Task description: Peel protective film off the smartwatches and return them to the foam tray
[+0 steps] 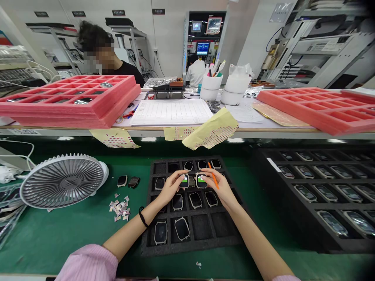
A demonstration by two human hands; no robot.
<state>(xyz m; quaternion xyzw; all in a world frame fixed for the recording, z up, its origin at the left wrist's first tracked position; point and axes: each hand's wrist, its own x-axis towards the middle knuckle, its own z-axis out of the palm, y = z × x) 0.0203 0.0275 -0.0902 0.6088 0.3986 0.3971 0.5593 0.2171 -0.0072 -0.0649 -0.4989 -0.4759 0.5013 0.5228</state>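
Observation:
Two smartwatch cases with lit green-and-white screens are held side by side above a black foam tray point(202, 227). My left hand point(171, 187) is closed on the left watch case point(184, 180), thumb on its edge. My right hand point(220, 188) is closed on the right watch case point(201, 180). An orange stick-like tool point(213, 176) also sits among the right fingers. Beneath my hands, the tray's compartments hold several dark-screened watch cases point(195, 200), and some compartments are bare. What lies directly under my fingers is partly hidden.
A grey fan point(70, 181) stands left, near two loose watch cases point(122, 180) and scattered small stickers point(120, 208). Stacked black trays point(293, 210) with watches stand right. A shelf point(152, 132) ahead bears pink foam trays point(117, 103) and papers. A co-worker point(123, 70) sits beyond.

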